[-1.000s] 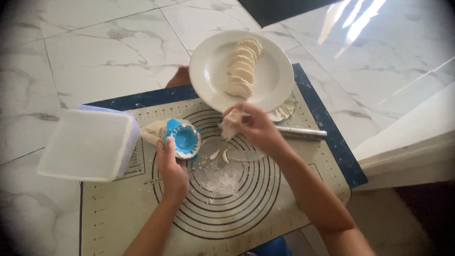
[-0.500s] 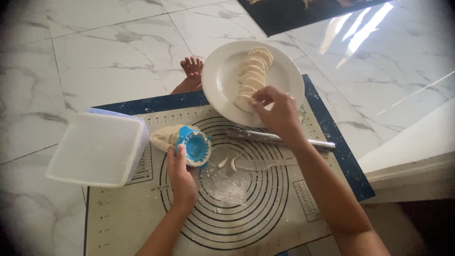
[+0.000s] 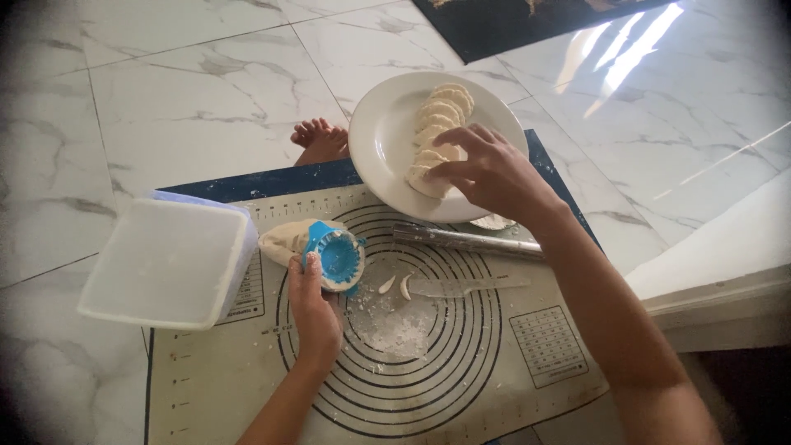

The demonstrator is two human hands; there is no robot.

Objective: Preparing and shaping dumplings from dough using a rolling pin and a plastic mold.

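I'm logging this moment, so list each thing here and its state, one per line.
Plate: holds a row of folded dumplings.
Blue press: open, held by left hand.
Right hand: on the dumplings.
Plastic box: lidded.
Rolling pin: lying flat on the mat.

White marble floor tiles gleam with sunlight beside a dark rug.

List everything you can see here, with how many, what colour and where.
plate: one, white, top edge of mat
dumplings: a row, pale, on plate
dumpling press: one, blue, mat left of centre
dough lump: one, cream, beside press
rolling pin: one, metal, below plate
pastry mat: one, beige with blue border, on floor
container: one, translucent white, mat's left edge
foot: one, bare, beyond mat
left hand: on press
right hand: over dumplings
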